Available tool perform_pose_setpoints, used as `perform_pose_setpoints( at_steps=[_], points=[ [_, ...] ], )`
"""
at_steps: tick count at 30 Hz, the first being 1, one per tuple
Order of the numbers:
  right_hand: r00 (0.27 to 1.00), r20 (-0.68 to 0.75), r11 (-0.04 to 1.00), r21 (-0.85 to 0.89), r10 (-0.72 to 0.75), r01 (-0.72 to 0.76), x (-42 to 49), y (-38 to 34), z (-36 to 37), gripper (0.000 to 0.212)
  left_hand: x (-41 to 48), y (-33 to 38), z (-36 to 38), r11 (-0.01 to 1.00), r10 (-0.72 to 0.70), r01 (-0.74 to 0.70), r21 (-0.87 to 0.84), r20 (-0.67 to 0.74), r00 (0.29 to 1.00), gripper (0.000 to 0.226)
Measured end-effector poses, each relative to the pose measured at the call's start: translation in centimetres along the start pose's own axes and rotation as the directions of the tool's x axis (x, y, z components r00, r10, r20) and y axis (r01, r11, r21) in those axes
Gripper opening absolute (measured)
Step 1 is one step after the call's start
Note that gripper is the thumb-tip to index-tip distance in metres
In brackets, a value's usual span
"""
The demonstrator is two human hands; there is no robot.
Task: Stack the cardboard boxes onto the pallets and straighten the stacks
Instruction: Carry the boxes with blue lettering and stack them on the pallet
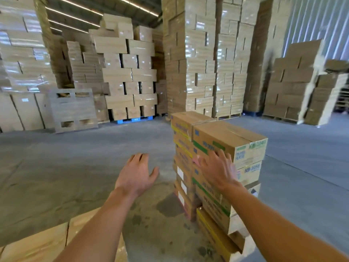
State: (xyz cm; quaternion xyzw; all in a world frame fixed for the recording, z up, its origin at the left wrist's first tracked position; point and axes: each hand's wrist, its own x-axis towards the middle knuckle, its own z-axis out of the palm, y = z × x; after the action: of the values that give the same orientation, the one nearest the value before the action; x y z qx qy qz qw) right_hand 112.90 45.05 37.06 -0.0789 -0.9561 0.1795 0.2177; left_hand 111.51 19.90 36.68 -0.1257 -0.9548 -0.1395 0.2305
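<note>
Head view: low stack [207, 203] of printed cardboard boxes stands on the grey floor [75, 167], mid-frame, two columns side by side. Boxes in it sit uneven, lower ones jutting out toward the viewer. Can't tell if a pallet is under it.

Right hand [217, 171] flat against the near face of the stack, just under the top box [224, 134]. Its fingers [221, 155] are straight and spread, pressing the cardboard, gripping nothing.

Left hand [136, 173] hangs in the air left of the stack, apart from it, palm down. Fingers [140, 156] wide and relaxed, holding nothing.

Behind the stack: tall film-wrapped box towers [198, 63], near it. Far left of the stack: more box piles, one on a blue pallet [132, 120], and a pale pallet [73, 108] leaning upright against the boxes. Far right of the stack: shorter box piles [294, 82], blurred. Near left of the stack, at the frame's bottom edge: plain carton top [37, 244].
</note>
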Motion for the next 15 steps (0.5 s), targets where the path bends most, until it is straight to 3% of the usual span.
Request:
perform_pose_setpoints(
  at_steps=[6, 10, 15],
  points=[
    [0.991, -0.082, 0.994, -0.017, 0.105, -0.107, 8.5, 6.7, 2.1, 0.056, 9.1, 2.5, 6.6, 0.997, 0.072, -0.071, -0.034, 0.041, 0.997, 0.065],
    [0.969, -0.112, 0.975, -0.017, 0.220, -0.223, 15.1, 11.2, 3.4, 0.058, 17.1, 3.8, 11.2, 0.994, 0.106, -0.104, -0.044, 0.053, 0.993, 0.050],
    [0.946, -0.121, 0.952, -0.003, 0.302, -0.305, 22.3, 15.3, 5.5, 0.058, 26.3, 5.8, 15.6, 0.983, 0.144, -0.138, -0.119, 0.039, 0.989, 0.050]
  ],
)
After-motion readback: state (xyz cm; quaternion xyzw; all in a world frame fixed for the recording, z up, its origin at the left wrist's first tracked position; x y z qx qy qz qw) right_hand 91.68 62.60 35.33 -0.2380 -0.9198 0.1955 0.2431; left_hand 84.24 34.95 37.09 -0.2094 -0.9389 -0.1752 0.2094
